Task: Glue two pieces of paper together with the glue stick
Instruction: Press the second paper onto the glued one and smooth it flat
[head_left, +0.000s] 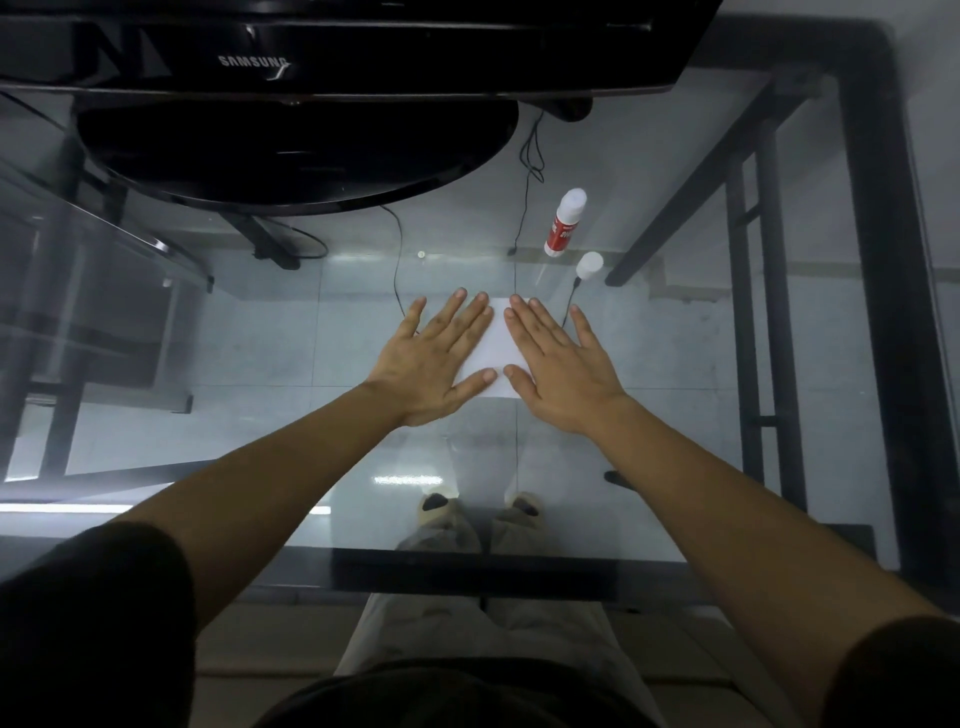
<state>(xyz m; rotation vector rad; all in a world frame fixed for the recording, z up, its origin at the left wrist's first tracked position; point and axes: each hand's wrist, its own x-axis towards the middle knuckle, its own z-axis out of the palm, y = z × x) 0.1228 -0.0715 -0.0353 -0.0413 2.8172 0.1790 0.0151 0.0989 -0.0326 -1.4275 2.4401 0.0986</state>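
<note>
White paper lies flat on the glass table, and only a narrow part shows between my hands. My left hand rests palm down on its left side with fingers spread. My right hand lies flat on its right side in the same way. Whether there is one sheet or two stacked I cannot tell. The glue stick, red and white, stands upright beyond the paper to the right. Its white cap sits apart on the glass just in front of it.
A black Samsung monitor on a round base fills the far left of the glass table. The table's black frame runs along the right and near edges. Cables and my feet show through the glass.
</note>
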